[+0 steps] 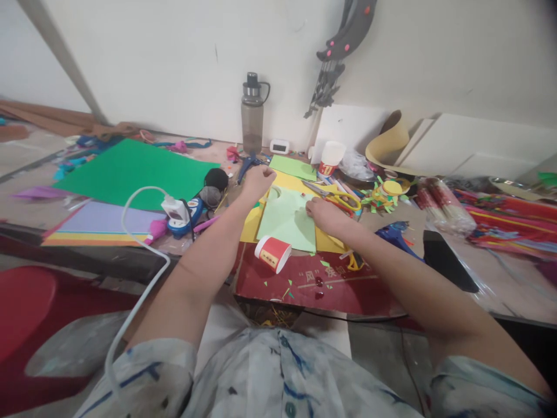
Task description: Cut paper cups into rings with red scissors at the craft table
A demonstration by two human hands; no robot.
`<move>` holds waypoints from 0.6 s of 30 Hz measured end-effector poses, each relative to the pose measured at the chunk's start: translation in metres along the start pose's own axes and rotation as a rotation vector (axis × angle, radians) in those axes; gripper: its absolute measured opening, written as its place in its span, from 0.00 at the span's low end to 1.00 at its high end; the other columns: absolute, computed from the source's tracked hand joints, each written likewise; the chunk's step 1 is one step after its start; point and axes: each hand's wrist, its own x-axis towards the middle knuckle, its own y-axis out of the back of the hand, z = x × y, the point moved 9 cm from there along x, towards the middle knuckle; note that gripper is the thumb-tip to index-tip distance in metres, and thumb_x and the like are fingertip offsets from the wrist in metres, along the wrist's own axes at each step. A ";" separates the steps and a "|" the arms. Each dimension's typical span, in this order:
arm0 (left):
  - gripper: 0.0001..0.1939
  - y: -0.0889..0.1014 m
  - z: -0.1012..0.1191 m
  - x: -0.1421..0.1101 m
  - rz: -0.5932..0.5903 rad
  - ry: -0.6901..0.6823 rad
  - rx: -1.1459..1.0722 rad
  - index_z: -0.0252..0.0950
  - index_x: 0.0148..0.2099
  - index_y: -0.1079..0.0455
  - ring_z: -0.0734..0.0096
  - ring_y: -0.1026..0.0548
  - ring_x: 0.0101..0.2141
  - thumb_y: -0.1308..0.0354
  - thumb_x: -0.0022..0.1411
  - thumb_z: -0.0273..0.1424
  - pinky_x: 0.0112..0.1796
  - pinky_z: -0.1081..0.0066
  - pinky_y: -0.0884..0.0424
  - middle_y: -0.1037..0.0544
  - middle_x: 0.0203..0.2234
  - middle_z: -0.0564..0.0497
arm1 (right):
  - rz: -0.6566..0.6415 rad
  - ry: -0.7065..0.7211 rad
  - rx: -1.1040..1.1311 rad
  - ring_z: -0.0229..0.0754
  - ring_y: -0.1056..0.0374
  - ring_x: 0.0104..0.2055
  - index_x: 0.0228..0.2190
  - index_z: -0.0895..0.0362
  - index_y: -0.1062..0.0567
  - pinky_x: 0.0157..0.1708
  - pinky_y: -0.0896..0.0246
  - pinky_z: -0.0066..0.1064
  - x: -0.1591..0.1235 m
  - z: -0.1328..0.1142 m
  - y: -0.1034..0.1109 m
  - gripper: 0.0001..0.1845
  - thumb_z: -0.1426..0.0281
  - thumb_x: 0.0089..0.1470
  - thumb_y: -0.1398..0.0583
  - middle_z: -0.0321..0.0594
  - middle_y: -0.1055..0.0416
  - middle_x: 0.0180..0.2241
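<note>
My left hand [260, 182] is closed in a pinch above the far left edge of a pale green paper sheet [287, 223]. Whatever its fingertips hold, if anything, is too small to make out. Just beyond it lies a dark blue tool [249, 165]. My right hand [324, 216] rests at the sheet's right side with its fingers curled in; what they hold is hidden. Behind that hand are yellow-handled scissors [346, 200]. The sheet lies over yellow paper [249, 226]. Nearest me, a red and white paper cup [273, 253] lies on its side.
A red box surface [304, 287] with green scraps borders the work area. Left are a green sheet [139, 171], stacked coloured paper [96, 223] and a power strip [185, 217] with a white cable. A bottle [252, 119] stands behind; a black phone-like slab [446, 261] lies right.
</note>
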 end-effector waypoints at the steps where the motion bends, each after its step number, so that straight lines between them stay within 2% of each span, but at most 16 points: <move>1: 0.05 -0.001 0.001 0.000 -0.006 -0.001 0.005 0.35 0.34 0.24 0.66 0.22 0.37 0.41 0.60 0.29 0.44 0.70 0.29 0.16 0.37 0.47 | 0.003 -0.005 -0.004 0.45 0.29 0.42 0.40 0.63 0.25 0.39 0.41 0.32 0.001 0.001 0.000 0.13 0.77 0.64 0.49 0.57 0.27 0.45; 4: 0.06 -0.004 0.002 -0.001 -0.026 -0.008 0.014 0.35 0.34 0.23 0.66 0.23 0.37 0.41 0.61 0.29 0.43 0.70 0.29 0.16 0.36 0.46 | 0.033 -0.024 -0.002 0.46 0.30 0.43 0.41 0.62 0.26 0.40 0.41 0.31 -0.002 0.005 0.014 0.12 0.75 0.65 0.49 0.55 0.26 0.45; 7: 0.06 -0.005 0.001 -0.001 -0.033 -0.012 0.021 0.34 0.33 0.23 0.66 0.23 0.36 0.41 0.61 0.28 0.43 0.69 0.29 0.17 0.34 0.46 | 0.084 -0.040 0.063 0.44 0.30 0.41 0.38 0.59 0.27 0.38 0.41 0.30 -0.022 0.009 0.046 0.13 0.72 0.66 0.51 0.49 0.25 0.40; 8: 0.06 -0.005 0.001 -0.001 -0.031 -0.012 0.024 0.34 0.33 0.23 0.66 0.23 0.36 0.41 0.61 0.28 0.43 0.69 0.29 0.17 0.34 0.46 | 0.082 0.000 0.178 0.43 0.31 0.39 0.37 0.57 0.28 0.36 0.41 0.30 -0.034 0.006 0.058 0.10 0.71 0.65 0.49 0.46 0.25 0.37; 9: 0.06 -0.005 0.001 -0.001 -0.029 -0.011 0.027 0.34 0.33 0.23 0.66 0.23 0.36 0.41 0.61 0.28 0.42 0.69 0.30 0.17 0.34 0.46 | 0.021 0.096 0.316 0.41 0.31 0.35 0.36 0.56 0.28 0.34 0.40 0.29 -0.048 -0.005 0.065 0.09 0.68 0.65 0.47 0.41 0.25 0.34; 11: 0.06 -0.004 0.000 -0.001 -0.025 -0.005 0.034 0.34 0.33 0.24 0.66 0.23 0.37 0.41 0.60 0.28 0.42 0.69 0.30 0.17 0.35 0.46 | -0.268 0.333 0.560 0.37 0.31 0.30 0.35 0.55 0.28 0.31 0.40 0.27 -0.085 -0.037 0.067 0.11 0.62 0.65 0.45 0.36 0.26 0.29; 14: 0.06 -0.004 0.000 0.000 -0.027 -0.003 0.044 0.34 0.34 0.23 0.65 0.23 0.37 0.41 0.60 0.29 0.42 0.69 0.30 0.17 0.36 0.45 | -0.781 0.642 0.779 0.37 0.26 0.33 0.39 0.56 0.23 0.33 0.36 0.27 -0.145 -0.083 0.059 0.17 0.55 0.62 0.40 0.41 0.22 0.34; 15: 0.06 -0.004 0.000 0.000 -0.028 -0.004 0.047 0.34 0.34 0.23 0.65 0.23 0.37 0.41 0.60 0.29 0.43 0.69 0.30 0.17 0.36 0.45 | -0.842 0.673 0.772 0.38 0.25 0.35 0.41 0.57 0.22 0.35 0.35 0.27 -0.152 -0.088 0.054 0.18 0.55 0.60 0.38 0.42 0.21 0.37; 16: 0.06 -0.004 -0.001 0.001 -0.026 -0.008 0.049 0.34 0.34 0.23 0.65 0.22 0.37 0.41 0.60 0.29 0.43 0.68 0.29 0.17 0.36 0.45 | -0.805 0.649 0.737 0.39 0.25 0.36 0.43 0.57 0.21 0.37 0.34 0.28 -0.146 -0.088 0.049 0.19 0.55 0.60 0.38 0.43 0.20 0.39; 17: 0.06 -0.004 -0.001 0.001 -0.022 -0.012 0.048 0.34 0.34 0.23 0.65 0.22 0.37 0.41 0.60 0.29 0.43 0.68 0.29 0.17 0.35 0.45 | -0.683 0.577 0.672 0.40 0.25 0.37 0.44 0.56 0.20 0.39 0.33 0.29 -0.129 -0.081 0.043 0.18 0.57 0.61 0.38 0.43 0.20 0.39; 18: 0.07 -0.004 -0.001 0.002 -0.017 -0.016 0.045 0.34 0.34 0.23 0.64 0.22 0.37 0.41 0.60 0.29 0.43 0.68 0.29 0.17 0.35 0.44 | -0.503 0.481 0.582 0.41 0.25 0.39 0.44 0.56 0.20 0.41 0.33 0.30 -0.107 -0.070 0.040 0.16 0.59 0.63 0.41 0.42 0.20 0.39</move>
